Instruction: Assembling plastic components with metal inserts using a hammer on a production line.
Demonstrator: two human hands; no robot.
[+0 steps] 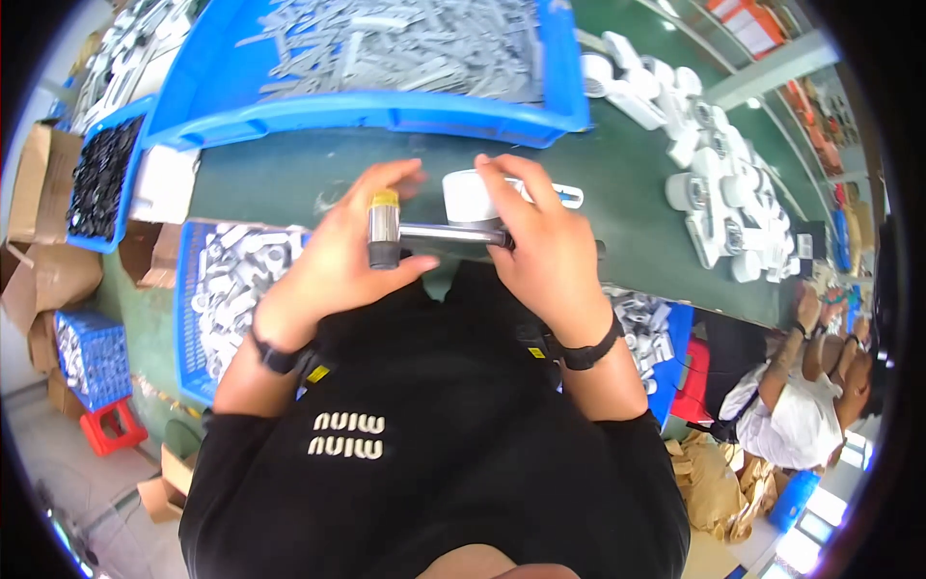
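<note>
Blue bin (367,114) of grey strips (405,53) tops a green workbench (289,179) above a pale workshop floor (46,449).
Right hand (548,239) grips a mallet (449,233) (left hand (333,246), fingers parted, beside it).

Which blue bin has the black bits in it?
The small tray, upper left: it holds black pieces; the other blue bins hold grey or white ones.

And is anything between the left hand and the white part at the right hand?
Between the left hand and white part, the hammer crosses low in the gap; just above it in view, only green tabletop shows.
</note>
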